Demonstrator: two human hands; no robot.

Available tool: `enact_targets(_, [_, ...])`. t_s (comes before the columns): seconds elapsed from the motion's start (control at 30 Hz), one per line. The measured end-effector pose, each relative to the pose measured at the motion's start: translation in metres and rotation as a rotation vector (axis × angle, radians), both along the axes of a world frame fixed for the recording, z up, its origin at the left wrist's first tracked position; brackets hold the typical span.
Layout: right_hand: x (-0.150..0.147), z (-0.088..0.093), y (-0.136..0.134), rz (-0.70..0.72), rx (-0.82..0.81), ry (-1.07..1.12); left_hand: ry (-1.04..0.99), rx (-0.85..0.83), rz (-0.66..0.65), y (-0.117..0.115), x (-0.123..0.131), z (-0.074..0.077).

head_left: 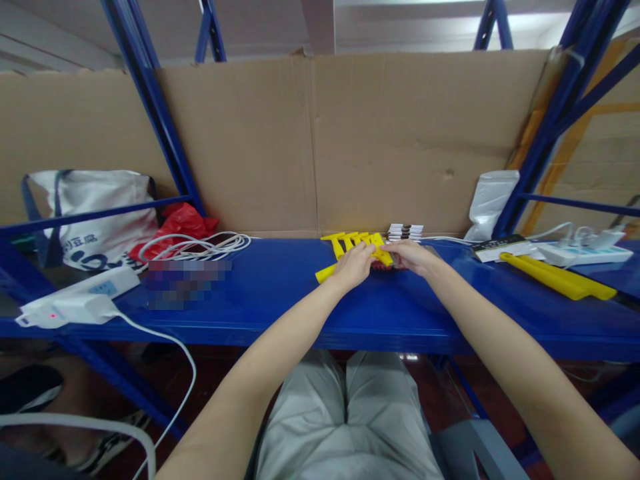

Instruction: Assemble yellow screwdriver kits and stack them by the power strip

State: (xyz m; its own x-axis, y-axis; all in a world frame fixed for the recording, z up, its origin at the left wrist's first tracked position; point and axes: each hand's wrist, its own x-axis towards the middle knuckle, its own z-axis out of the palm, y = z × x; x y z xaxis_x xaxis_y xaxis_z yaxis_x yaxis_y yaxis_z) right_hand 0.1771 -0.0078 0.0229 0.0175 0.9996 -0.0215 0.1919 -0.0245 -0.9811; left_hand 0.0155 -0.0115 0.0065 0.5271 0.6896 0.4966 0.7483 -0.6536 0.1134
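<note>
Fingers (367,252) on yellow pieces (383,255) (T-shaped)

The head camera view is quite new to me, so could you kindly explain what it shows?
There is no machine here: a person works with bare hands, seen from a camera worn on their head, looking forward and down. The left hand and right hand meet at a yellow piece, beside other yellow pieces; how firmly each grips, I cannot tell. On the blue worktop, long yellow objects lie to the right; a red bag, looped white cable and white power strip lie to the left.
</note>
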Motion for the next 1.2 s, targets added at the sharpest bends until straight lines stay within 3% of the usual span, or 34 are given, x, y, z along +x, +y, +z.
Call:
enact_targets(0.9, [0.003, -0.002, 0.001, 0.006, 0.018, -0.05, -0.029, -0.025, -0.034, 0.004, -0.001, -0.003])
enact_targets(1.1, [0.017, 0.003, 0.001, 0.1, 0.032, -0.055, 0.009, -0.028, -0.012, 0.005, 0.0, -0.003])
enact_targets(1.2, [0.038, 0.004, 0.008, -0.105, 0.162, -0.249, 0.043, -0.027, -0.003, 0.003, 0.0, -0.002])
